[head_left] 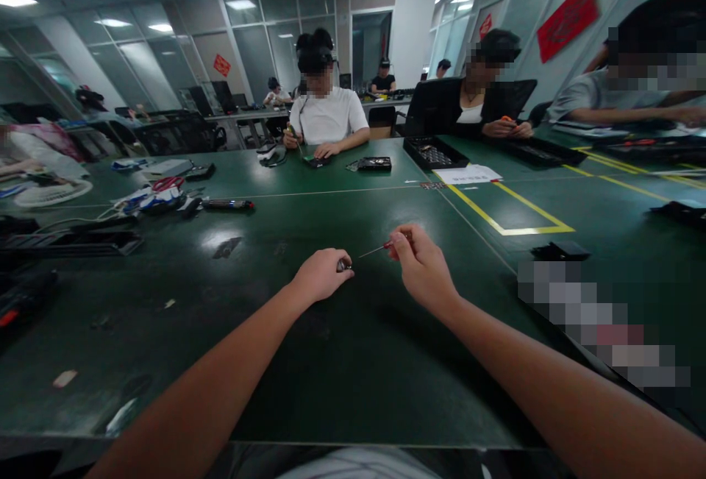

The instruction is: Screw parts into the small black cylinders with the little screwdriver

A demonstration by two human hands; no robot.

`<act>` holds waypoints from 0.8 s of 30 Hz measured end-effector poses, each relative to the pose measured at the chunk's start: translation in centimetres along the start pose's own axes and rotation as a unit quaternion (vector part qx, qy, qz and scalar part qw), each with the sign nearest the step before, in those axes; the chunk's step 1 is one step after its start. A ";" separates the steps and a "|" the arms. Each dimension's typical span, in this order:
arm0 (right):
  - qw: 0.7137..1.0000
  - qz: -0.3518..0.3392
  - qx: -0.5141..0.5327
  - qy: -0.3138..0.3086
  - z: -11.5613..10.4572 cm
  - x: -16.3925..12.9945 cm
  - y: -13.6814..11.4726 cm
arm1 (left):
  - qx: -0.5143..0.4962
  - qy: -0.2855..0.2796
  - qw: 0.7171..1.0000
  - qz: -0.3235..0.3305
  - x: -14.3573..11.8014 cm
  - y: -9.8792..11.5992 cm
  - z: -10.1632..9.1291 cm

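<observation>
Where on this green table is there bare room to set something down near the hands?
Bare tabletop lies between the forearms, and beyond the left hand and right hand up to the far seam. Crowded: cables and tools far left; black trays beside the yellow tape.

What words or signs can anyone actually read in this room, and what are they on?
No text reads clearly.
Large red sign on the right wall: marks too blurred to read.
Small red diamond sign on the glass partition: unreadable.
Another red sign by the windows: unreadable.
White paper on the green table: print too small.
</observation>
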State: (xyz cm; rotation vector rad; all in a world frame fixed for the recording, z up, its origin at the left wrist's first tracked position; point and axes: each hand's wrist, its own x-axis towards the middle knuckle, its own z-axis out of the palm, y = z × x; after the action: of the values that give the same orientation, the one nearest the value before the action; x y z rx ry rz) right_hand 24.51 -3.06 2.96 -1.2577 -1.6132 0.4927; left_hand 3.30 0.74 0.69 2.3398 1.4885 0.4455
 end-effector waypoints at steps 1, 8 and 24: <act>1.000 0.000 0.001 -0.002 0.0 0.0 0.1 | -0.003 -0.005 1.000 -0.001 0.0 -0.3 -0.1; 1.000 0.001 0.015 -0.012 0.1 0.0 0.4 | -0.047 -0.016 0.998 -0.028 -0.4 -1.5 -0.9; 0.999 0.000 0.034 -0.042 0.0 -0.1 0.2 | -0.608 0.248 0.708 -0.261 -4.7 -9.1 -10.7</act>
State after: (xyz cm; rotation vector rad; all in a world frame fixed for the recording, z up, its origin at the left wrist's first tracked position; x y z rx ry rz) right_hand 24.55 -3.06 2.78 -1.2001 -1.6519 0.6035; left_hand -10.55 1.28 5.89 0.7302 1.2668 1.4083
